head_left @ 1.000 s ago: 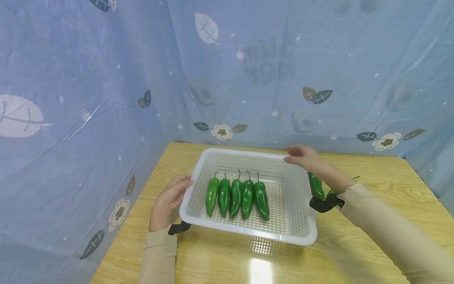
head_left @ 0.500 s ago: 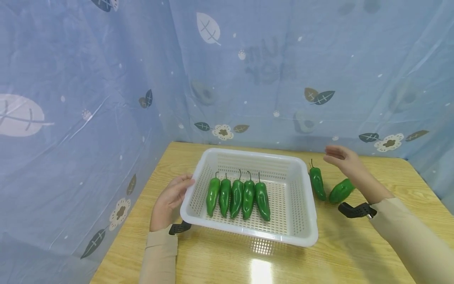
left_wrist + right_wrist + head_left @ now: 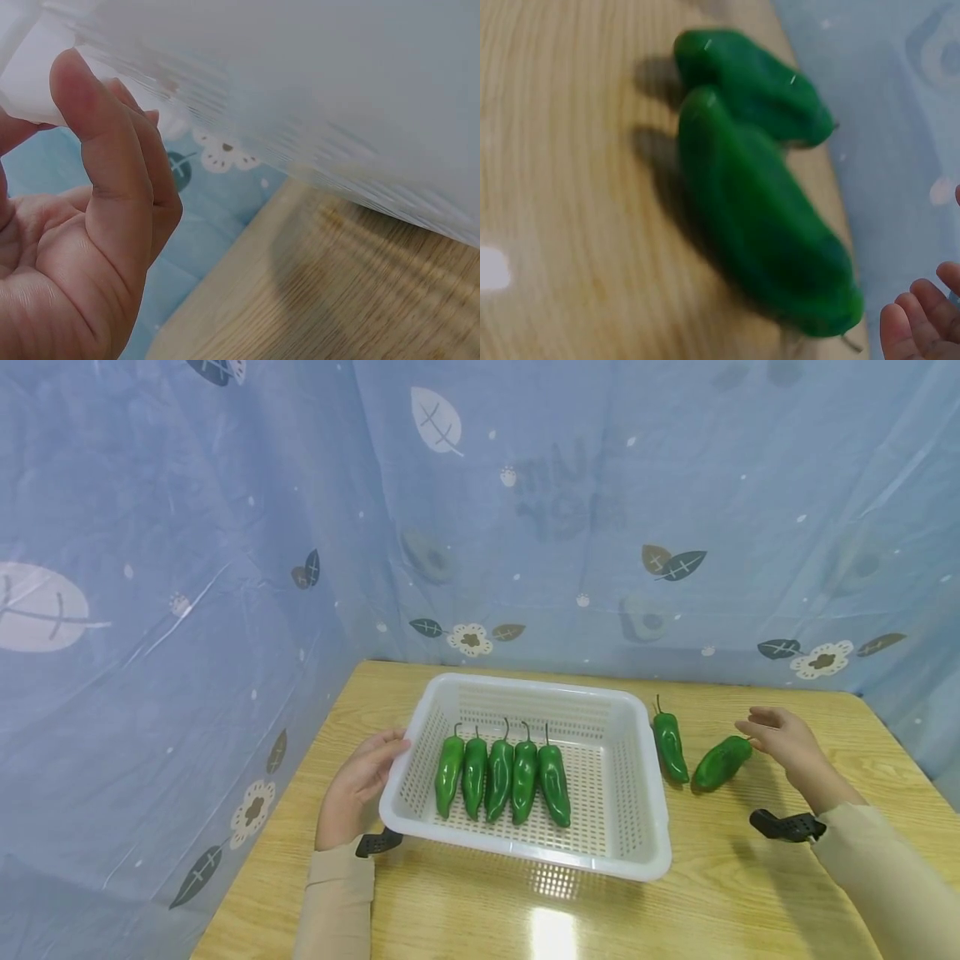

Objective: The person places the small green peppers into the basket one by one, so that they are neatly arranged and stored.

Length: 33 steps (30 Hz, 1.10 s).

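My left hand (image 3: 363, 775) grips the left rim of a white plastic basket (image 3: 525, 853). In the left wrist view, the bent fingers (image 3: 118, 180) lie against the basket's pale wall (image 3: 360, 90). Several green peppers (image 3: 499, 777) lie side by side inside, stems toward the far wall. My right hand (image 3: 789, 750) is over the table by the stem end of a slanted green pepper (image 3: 722, 764), holding nothing. Closer to the basket lies another green pepper (image 3: 671, 747). The right wrist view shows fingertips (image 3: 897, 334) apart from the nearer pepper (image 3: 761, 217).
Beneath everything is a wood-grain table (image 3: 480, 914). A blue curtain (image 3: 525, 527) with leaf and flower prints hangs behind it and along the left side. Black wrist mounts (image 3: 786, 827) stick out under the wrists.
My right hand has moved from above the basket's far right rim, rightward past the near pepper, then down toward the slanted pepper's stem. The left hand and basket have stayed put.
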Motion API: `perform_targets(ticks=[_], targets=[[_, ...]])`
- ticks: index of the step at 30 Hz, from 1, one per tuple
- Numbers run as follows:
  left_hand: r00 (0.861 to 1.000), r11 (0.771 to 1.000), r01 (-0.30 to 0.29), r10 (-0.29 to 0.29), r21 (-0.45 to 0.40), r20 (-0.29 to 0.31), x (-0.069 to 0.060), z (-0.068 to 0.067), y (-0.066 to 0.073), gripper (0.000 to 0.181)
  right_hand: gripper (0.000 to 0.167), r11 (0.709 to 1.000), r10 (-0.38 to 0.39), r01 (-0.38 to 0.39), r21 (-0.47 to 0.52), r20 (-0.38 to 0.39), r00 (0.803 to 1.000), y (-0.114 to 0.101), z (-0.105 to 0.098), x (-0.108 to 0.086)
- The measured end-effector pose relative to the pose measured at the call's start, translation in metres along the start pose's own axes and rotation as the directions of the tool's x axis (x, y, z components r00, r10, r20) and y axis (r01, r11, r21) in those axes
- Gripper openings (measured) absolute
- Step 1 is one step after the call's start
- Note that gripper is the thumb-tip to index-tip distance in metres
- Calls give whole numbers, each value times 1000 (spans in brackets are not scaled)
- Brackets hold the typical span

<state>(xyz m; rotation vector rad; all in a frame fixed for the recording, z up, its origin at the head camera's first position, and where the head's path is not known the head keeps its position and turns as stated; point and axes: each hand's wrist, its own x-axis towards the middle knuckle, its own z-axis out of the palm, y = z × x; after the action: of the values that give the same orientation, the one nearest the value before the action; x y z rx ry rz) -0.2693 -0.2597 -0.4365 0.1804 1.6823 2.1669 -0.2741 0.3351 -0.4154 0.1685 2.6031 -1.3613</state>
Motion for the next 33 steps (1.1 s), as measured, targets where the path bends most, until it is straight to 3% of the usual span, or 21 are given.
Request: perform_targets(ticks=[7, 15, 19, 33], targets=[[1000, 1000, -21, 21, 17, 7, 4, -3, -5, 19, 82, 999, 39, -38, 25, -25, 999, 18, 2, -3], [999, 999, -36, 37, -12, 36, 3, -3, -4, 18, 77, 999, 31, -33, -34, -63, 998, 32, 15, -5], [1000, 1000, -23, 23, -13, 20, 2, -1, -2, 18, 79, 999, 35, -36, -8, -81, 996, 34, 22, -3], [998, 999, -35, 33, 30, 51, -4, 4, 4, 20, 81, 999, 49, -50, -7, -125, 991, 31, 39, 1]])
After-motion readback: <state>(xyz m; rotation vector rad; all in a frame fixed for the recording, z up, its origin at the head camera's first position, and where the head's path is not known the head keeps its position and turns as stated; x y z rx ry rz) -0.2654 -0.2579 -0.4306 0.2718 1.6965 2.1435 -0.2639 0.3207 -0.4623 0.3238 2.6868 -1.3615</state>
